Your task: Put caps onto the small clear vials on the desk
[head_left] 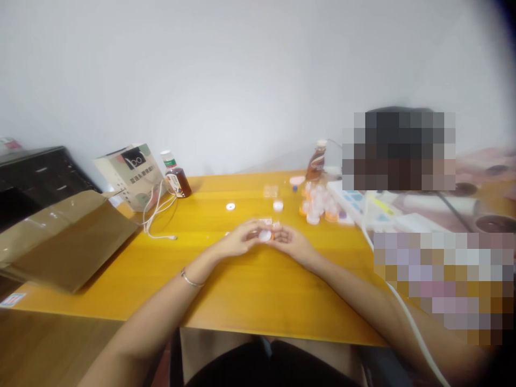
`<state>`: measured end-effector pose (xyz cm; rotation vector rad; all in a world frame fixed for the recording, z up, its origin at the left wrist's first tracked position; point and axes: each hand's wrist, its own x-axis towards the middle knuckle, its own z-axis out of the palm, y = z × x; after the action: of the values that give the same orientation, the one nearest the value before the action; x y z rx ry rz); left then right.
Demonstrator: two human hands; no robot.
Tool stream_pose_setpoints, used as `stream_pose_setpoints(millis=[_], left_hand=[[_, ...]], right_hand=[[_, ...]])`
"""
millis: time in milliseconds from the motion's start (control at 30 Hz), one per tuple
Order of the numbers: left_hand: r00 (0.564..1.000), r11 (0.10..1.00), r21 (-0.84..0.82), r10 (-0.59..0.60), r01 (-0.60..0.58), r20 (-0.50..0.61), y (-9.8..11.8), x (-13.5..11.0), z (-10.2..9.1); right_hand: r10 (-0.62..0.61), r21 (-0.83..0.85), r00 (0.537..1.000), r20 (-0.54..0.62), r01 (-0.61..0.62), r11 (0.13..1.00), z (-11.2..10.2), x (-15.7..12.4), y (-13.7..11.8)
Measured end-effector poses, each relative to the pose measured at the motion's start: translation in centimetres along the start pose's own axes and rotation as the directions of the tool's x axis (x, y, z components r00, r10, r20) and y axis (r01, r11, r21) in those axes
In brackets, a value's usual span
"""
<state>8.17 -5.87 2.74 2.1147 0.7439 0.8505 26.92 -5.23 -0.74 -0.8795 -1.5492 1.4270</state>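
Over the middle of the table, my left hand (241, 239) and my right hand (293, 244) meet around a small round container (265, 235) with a whitish face and an orange edge. Fingers of both hands are closed on it from either side, hiding much of it; blur hides finer detail. Just beyond the fingertips lies a small pale piece with dark marks (265, 221). Farther back are a white ring-like disc (230, 206), a small white-capped piece (278, 205) and a clear little box (271, 191).
Several clear containers with white and orange parts (320, 203) cluster at right, by a brown drink bottle (316, 161). Another bottle (178, 180), a white cable (151, 223), a printed bag (135, 174) and a brown paper bag (76, 239) are left. A person (399, 150) sits at right.
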Motion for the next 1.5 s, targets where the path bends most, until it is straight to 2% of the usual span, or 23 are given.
stream_pose_setpoints(millis=[233, 567, 800, 1000, 1267, 1500], left_hand=[[0.999, 0.996, 0.093, 0.009, -0.012, 0.04, 0.2, 0.0, -0.4], [0.998, 0.998, 0.064, -0.015, 0.012, 0.058, 0.5, -0.1, -0.2], [0.999, 0.948, 0.317, 0.007, -0.023, 0.051, 0.5, 0.0, -0.2], [0.999, 0.904, 0.427, -0.005, -0.011, 0.035, 0.4, -0.1, 0.0], [0.996, 0.93, 0.36, 0.047, -0.073, 0.082, 0.7, -0.2, -0.2], [0.995, 0.949, 0.306, 0.045, -0.07, 0.087, 1.0, 0.0, -0.6]], right_hand=[[0.048, -0.005, 0.999, -0.005, -0.048, 0.999, -0.1, -0.1, -0.3], [0.079, 0.01, 0.997, 0.022, -0.079, 0.997, -0.1, -0.2, -0.5], [0.118, 0.019, 0.993, -0.016, -0.118, 0.993, 0.1, -0.4, -0.8], [0.132, -0.008, 0.99, -0.049, -0.133, 0.991, 0.2, -0.3, -0.8], [0.122, 0.009, 0.993, -0.009, -0.122, 0.993, 0.2, -0.4, -1.0], [0.125, -0.013, 0.992, 0.027, -0.124, 0.992, 0.1, -0.4, -1.2]])
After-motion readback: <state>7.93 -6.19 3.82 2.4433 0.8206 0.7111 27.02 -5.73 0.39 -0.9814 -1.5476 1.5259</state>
